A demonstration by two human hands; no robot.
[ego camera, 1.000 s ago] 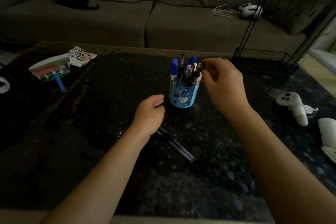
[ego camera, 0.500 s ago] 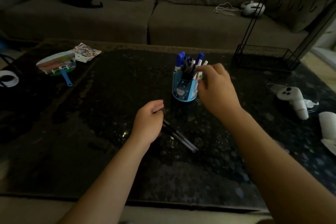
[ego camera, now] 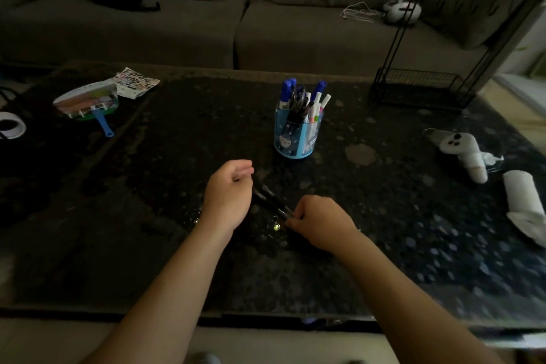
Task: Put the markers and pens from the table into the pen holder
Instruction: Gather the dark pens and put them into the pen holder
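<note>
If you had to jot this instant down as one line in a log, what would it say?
right hand: closing on dark pens lying on table | left hand: beside pens, loosely curled, empty | pen holder: upright, holds markers

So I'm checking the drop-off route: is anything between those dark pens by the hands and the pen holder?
Nothing visible. The bare table lies between the dark pens, at the right hand, and the pen holder. The left hand sits beside that line.

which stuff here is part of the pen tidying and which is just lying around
Job: blue pen holder, dark pens on the table, left hand, right hand.

Lying about: hand fan, sticker sheet, tape roll, wire rack, white controller.
</note>
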